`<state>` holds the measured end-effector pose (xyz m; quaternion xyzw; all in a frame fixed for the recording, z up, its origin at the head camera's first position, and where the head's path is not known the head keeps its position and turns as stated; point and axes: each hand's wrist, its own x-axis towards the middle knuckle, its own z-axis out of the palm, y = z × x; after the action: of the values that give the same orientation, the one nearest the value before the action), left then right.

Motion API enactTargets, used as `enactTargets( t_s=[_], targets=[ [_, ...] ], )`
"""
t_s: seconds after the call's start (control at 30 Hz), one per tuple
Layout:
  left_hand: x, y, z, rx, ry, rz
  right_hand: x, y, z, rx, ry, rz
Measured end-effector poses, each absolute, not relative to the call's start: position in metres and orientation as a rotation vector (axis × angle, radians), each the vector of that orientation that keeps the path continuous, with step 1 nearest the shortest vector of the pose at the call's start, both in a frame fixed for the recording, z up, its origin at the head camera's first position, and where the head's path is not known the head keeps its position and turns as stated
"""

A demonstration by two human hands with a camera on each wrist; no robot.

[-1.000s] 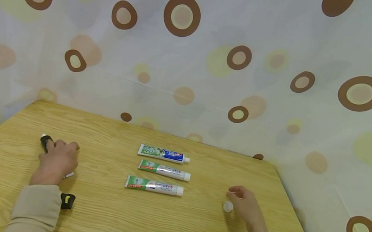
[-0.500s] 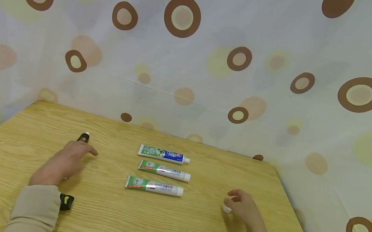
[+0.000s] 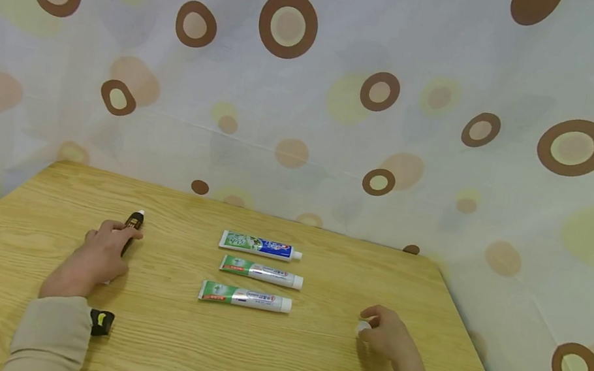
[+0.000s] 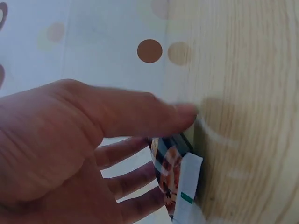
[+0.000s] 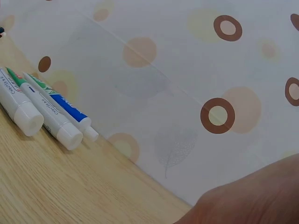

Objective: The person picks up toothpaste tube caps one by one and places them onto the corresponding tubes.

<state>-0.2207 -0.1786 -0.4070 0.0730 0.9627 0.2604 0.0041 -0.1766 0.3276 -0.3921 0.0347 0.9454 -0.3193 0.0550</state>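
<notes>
My left hand (image 3: 96, 256) grips a dark toothpaste tube (image 3: 134, 222) at the table's left side, its white nozzle pointing away from me. In the left wrist view the thumb lies along the tube (image 4: 169, 175) near its flat white crimped end (image 4: 189, 186), and the other fingers are behind it. On the right, my right hand (image 3: 393, 342) pinches a small white cap (image 3: 363, 328) between thumb and fingers, low over the table. In the right wrist view only part of that hand (image 5: 261, 198) shows, and the cap is out of sight.
Between the hands lie three capped toothpaste tubes in a column: a green-and-blue one (image 3: 259, 246) farthest back, then a green-and-white one (image 3: 262, 271), and another green-and-white one (image 3: 245, 297) nearest me. The wooden table (image 3: 219, 357) meets a patterned cloth (image 3: 309, 115) behind.
My left hand has shifted right with the dark tube, which has swung from leaning left to leaning right. The fingers have drawn in around it. My right hand stays in place, the cap turned slightly.
</notes>
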Motion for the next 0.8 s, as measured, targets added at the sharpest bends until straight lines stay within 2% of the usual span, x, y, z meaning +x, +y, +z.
enactTargets(
  t_s=[0.27, 0.5, 0.8],
  targets=[
    [-0.2204, -0.1758, -0.4114, 0.362, 3.108, 0.863, -0.1763, 0.3256, -0.3911, 0.106, 2.905, -0.923],
    [-0.2193, -0.1753, -0.4096, 0.262, 3.032, 0.910, -0.1784, 0.3266, -0.3935, 0.106, 2.924, -0.909],
    [-0.2225, -0.1778, -0.4148, 0.287, 3.059, 0.859, -0.1792, 0.3246, -0.3933, 0.094, 2.936, -0.890]
  ],
)
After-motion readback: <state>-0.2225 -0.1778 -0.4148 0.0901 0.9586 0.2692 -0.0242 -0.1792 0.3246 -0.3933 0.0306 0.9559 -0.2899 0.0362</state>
